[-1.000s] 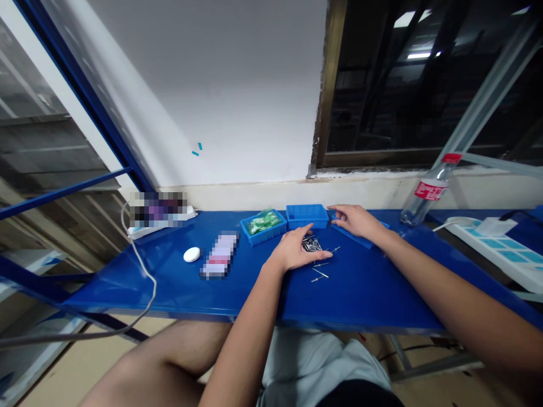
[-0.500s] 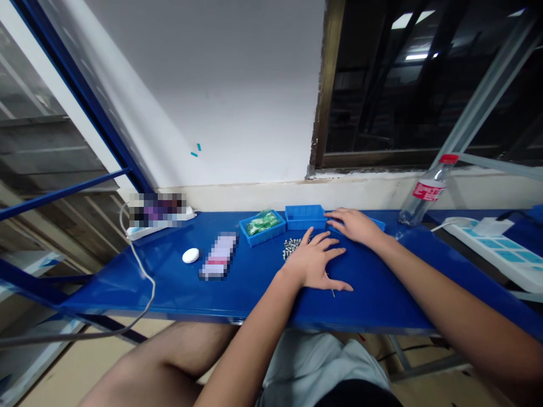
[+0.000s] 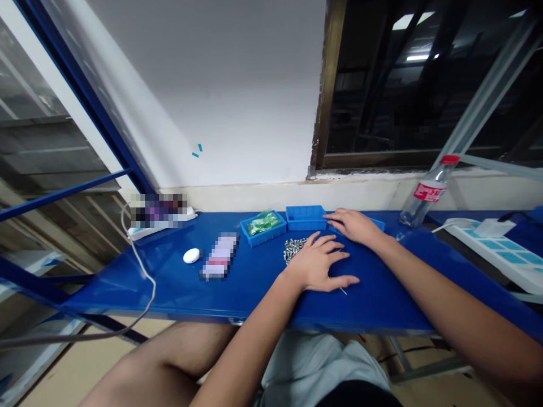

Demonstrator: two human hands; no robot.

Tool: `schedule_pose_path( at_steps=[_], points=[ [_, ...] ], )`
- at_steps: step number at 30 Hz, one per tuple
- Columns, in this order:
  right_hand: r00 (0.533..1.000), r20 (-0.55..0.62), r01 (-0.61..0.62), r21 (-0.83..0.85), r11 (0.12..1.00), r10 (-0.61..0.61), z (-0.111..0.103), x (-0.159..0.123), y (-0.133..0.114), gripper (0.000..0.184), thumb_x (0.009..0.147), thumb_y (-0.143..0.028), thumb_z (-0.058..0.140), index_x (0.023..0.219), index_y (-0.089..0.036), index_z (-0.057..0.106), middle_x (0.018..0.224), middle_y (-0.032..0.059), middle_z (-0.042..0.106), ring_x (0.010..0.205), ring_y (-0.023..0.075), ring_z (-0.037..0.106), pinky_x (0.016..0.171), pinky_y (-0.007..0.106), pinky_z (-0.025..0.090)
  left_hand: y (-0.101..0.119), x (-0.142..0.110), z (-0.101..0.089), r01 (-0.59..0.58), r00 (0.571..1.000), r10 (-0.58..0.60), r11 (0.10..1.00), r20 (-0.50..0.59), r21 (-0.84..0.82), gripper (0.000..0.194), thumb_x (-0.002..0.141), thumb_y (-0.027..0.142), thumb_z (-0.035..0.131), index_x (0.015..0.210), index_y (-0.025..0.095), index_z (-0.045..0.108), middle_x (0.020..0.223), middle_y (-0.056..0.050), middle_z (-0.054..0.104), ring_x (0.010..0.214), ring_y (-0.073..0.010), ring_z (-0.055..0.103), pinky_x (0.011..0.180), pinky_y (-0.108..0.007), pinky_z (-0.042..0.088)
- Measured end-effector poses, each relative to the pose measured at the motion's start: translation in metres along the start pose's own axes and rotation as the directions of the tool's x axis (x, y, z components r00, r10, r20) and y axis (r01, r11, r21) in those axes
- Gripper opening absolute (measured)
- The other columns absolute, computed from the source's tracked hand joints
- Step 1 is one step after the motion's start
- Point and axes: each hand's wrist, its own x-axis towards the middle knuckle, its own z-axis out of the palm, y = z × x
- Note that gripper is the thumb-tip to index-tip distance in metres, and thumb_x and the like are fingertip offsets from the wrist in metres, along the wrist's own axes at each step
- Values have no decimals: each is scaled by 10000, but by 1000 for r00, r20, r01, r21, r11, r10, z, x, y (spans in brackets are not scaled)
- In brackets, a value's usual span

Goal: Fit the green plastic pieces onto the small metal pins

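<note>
My left hand lies palm down over the table with its fingers spread. Partly beneath it and on its left is a pile of small silver screws. Near the left thumb a thin metal piece pokes out. My right hand has its fingers stretched out over a blue bin, most of which it hides. Its fingertips reach the right edge of another blue bin, whose visible inside holds nothing. On the left, a third blue bin holds green plastic packets.
A white oval object and a blurred-out flat item rest left on the blue table. A clear bottle with a red cap stands at the back right, near a white power strip. A grey cable hangs over the left side.
My left hand has slid slightly right, and the thin metal piece by its thumb shows farther right. More of the screw pile is uncovered. The right hand has stayed almost still.
</note>
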Motion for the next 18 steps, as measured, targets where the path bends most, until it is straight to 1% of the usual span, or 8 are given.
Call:
schedule_pose_path(
  at_steps=[2,4,7,10,14,18],
  points=[
    [1000,3,2,6,1000,-2,-1,0,0,384,1056,-323,482,1366,-243,695,1224,108,753,1108,284,716,980,410,562,7,0,2,-48,998,48,999,29,-10,713,888,759,589,1421,290,650,1496,-66,620,1529,-338,380,1329,-552,138],
    [1000,7,-2,8,1000,2,-1,0,-1,384,1051,-318,490,1369,-247,693,1219,108,755,1111,285,715,985,416,562,8,-1,7,-56,996,55,998,64,6,685,920,718,571,1438,276,640,1511,-83,604,1522,-339,390,1323,-559,156],
    [1000,9,-6,7,1000,6,-1,0,-1,385,1048,-313,490,1362,-241,701,1214,117,754,1108,289,715,985,422,563,-2,-1,13,40,997,-44,997,63,65,527,1023,557,469,1439,281,635,1546,-71,568,1521,-324,387,1302,-569,205],
    [1000,5,-1,4,1000,1,-2,0,-2,384,1050,-308,482,1350,-237,711,1209,120,752,1098,291,717,974,416,564,-16,-1,14,124,992,-128,984,25,125,454,1047,448,439,1415,284,648,1523,-67,581,1514,-305,392,1301,-559,202],
    [999,15,36,-4,999,-36,-3,0,-1,378,1051,-313,486,1352,-267,711,1212,101,751,1085,281,718,950,392,564,-26,-1,14,173,984,-177,974,13,144,416,1051,422,434,1341,270,690,1471,-75,614,1453,-294,458,1282,-541,252],
    [998,26,58,-7,998,-58,-3,0,1,385,1063,-343,474,1362,-272,706,1205,95,751,1069,271,716,945,386,562,-27,0,14,172,984,-175,974,12,145,429,1053,435,429,1341,246,684,1426,-89,640,1410,-294,491,1269,-533,278]
  ],
)
